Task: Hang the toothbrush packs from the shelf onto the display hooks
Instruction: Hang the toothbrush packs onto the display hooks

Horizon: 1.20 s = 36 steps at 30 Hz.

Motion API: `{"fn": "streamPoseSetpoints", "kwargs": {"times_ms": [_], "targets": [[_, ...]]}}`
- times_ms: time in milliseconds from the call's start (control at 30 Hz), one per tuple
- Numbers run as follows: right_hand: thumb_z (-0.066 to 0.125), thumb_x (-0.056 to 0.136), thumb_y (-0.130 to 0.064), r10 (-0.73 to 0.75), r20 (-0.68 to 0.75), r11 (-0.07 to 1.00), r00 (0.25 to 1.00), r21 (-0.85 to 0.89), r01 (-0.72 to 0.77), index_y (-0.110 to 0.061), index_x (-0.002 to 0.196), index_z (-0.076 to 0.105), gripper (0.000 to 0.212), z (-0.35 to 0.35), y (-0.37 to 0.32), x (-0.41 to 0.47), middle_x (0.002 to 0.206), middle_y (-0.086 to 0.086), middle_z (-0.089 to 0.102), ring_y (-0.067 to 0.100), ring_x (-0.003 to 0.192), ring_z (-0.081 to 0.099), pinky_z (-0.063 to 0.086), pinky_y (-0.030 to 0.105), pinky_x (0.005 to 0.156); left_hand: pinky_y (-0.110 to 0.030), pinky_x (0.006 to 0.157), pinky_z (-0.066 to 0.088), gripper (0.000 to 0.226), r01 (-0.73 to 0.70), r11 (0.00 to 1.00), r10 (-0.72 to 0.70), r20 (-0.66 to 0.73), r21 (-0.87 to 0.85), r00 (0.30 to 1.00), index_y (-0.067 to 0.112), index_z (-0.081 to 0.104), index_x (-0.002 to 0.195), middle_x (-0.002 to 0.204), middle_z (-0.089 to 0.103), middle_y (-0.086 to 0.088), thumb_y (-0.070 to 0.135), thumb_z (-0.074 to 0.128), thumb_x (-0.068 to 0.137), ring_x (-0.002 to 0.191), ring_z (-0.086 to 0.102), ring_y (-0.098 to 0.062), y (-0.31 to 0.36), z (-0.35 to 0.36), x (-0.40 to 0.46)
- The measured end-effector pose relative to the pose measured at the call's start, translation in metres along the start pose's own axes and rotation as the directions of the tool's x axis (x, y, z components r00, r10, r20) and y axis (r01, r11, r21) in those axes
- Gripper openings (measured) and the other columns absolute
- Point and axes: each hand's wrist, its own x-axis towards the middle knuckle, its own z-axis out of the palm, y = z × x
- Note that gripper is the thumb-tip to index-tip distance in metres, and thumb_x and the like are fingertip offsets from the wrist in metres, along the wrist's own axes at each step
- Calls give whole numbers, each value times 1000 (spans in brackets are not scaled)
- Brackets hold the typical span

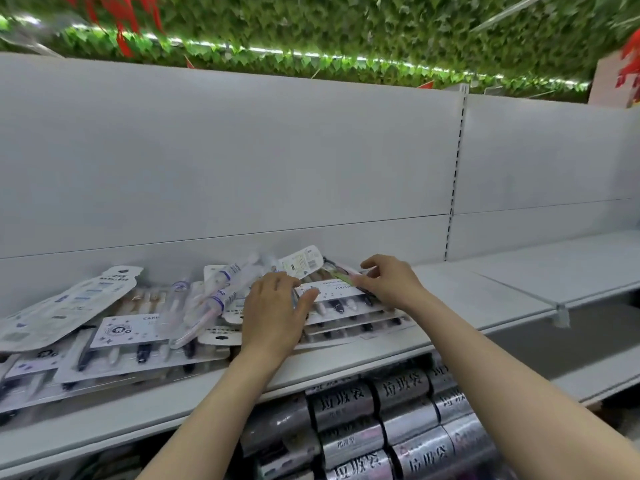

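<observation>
At frame centre, left hand (273,317) rests spread on the stacked toothbrush packs (346,306), right hand (388,280) pinches the top pack's card edge; packs judged light, slippery, best held by the stiff header card.

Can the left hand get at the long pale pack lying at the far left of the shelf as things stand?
Probably yes. The left hand rests on the packs mid-shelf, and the long pale pack lies on top of the pile, uncovered, with nothing standing between them.

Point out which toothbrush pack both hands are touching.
The flat white-carded toothbrush pack topping the right-hand stack: the left hand rests on its near end and the right hand touches its far edge. The other packs lie untouched to the left.
</observation>
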Motion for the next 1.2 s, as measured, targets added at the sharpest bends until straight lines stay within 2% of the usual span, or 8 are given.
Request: {"fn": "streamPoseSetpoints", "kwargs": {"times_ms": [167, 267, 433, 567, 800, 1000, 1100, 1200], "targets": [[75, 83, -45, -25, 9, 994, 1000, 104, 24, -25, 113, 68, 36, 0, 11, 16, 101, -3, 72, 15, 84, 65, 54, 33, 73, -41, 111, 32, 51, 2, 999, -1, -36, 43, 999, 20, 63, 121, 127, 61, -1, 59, 41, 96, 133, 39, -25, 9, 3, 12], [70, 89, -33, 0, -85, 992, 996, 125, 10, -24, 111, 69, 24, -4, 23, 27, 101, 0, 74, 18, 90, 68, 56, 38, 83, -42, 112, 30, 54, 34, 999, -34, -31, 18, 999, 20, 63, 121, 130, 60, 0, 61, 38, 95, 137, 36, -25, 17, 6, 14], [62, 94, -24, 66, -206, 951, 976, 311, 1, -25, 127, 57, 34, -20, 33, 31, 108, 1, 65, 20, 93, 65, 54, 36, 80, -36, 110, 28, 53, 94, 995, -94, -16, 36, 995, 22, 63, 119, 129, 61, 1, 62, 37, 95, 134, 38, -22, 20, 8, 16], [66, 90, -12, 46, -114, 863, 992, 504, 18, -17, 123, 63, 34, -30, 28, 22, 98, 0, 67, 16, 75, 63, 50, 30, 61, -36, 107, 31, 56, 133, 991, -132, -39, 19, 990, 20, 62, 122, 128, 62, -1, 63, 39, 94, 131, 41, -22, 21, 13, 17], [83, 80, -15, -194, 101, 710, 976, 701, 69, -12, 100, 73, 23, -13, -15, -7, 80, 2, 76, 12, 69, 71, 50, 19, 53, -42, 114, 29, 53, 96, 982, -127, -188, -165, 974, 19, 63, 126, 132, 62, -2, 57, 43, 95, 141, 33, -22, 55, 3, 12], [87, 76, -16, -290, 139, 664, 947, 742, 95, -14, 96, 65, 30, 9, -42, -21, 71, -1, 67, 9, 61, 64, 50, 22, 56, -35, 95, 50, 10, 229, 737, -365, -89, -636, 927, 30, 68, 97, 99, 71, 13, 37, 69, 90, 103, 63, -5, 63, -19, 17], [86, 77, -18, -307, 127, 665, 943, 738, 117, -19, 103, 64, 34, 14, -43, -17, 74, 0, 71, 12, 66, 70, 57, 27, 63, -32, 91, 51, 5, 237, 728, -396, -113, -643, 911, 31, 68, 92, 95, 72, 13, 35, 70, 89, 100, 64, -4, 53, -27, 14], [83, 81, -20, -255, 53, 639, 965, 759, 127, -25, 111, 67, 34, 15, -41, -7, 78, 4, 73, 18, 74, 74, 58, 32, 69, -29, 86, 49, 14, 279, 802, -434, -195, -528, 879, 24, 70, 99, 95, 70, 13, 35, 69, 90, 99, 64, -8, 31, -36, 9]]}}
